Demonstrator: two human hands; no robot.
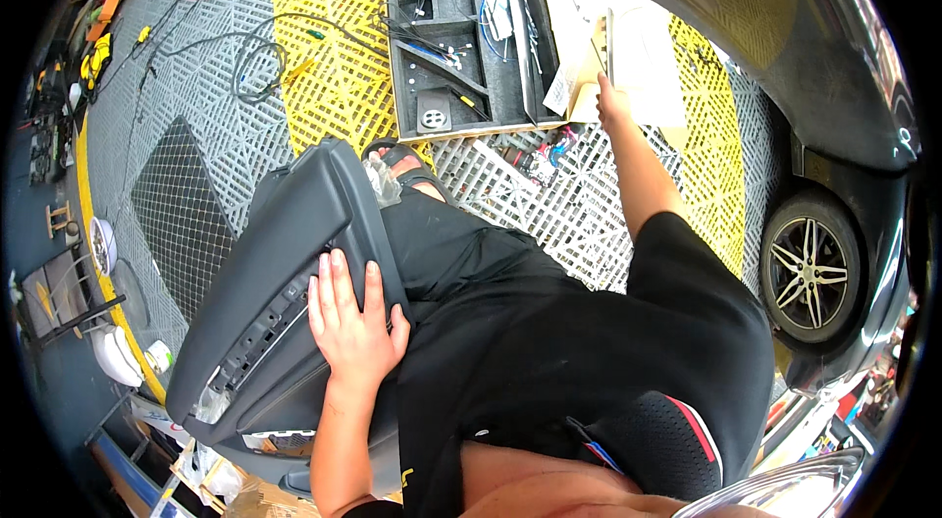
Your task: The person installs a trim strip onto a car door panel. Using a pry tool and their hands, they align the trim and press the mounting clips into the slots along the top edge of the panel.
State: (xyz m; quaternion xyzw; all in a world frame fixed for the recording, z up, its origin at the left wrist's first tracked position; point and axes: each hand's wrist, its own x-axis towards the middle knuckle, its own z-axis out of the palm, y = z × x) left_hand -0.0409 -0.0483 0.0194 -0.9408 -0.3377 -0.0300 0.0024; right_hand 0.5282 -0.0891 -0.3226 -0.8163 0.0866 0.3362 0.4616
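Note:
A black car door panel [280, 268] leans against my left leg, with a long recess and clip slots along its side. My left hand [355, 327] lies flat on it, fingers stretched out and slightly apart. My right arm reaches far forward. At its end my right hand [613, 106] is closed around the near end of a thin dark strip [609, 39], which points away from me. Cardboard [597, 42] lies beside and under the strip. Part of the right hand's grip is hidden by its small size here.
A black compartmented tray [400, 96] with cables and strips stands ahead. A power tool [535, 163] lies on the grey and yellow grid floor [334, 57]. Cables [260, 62] trail at the left. A dark car [829, 165] with an alloy wheel [811, 266] stands at the right.

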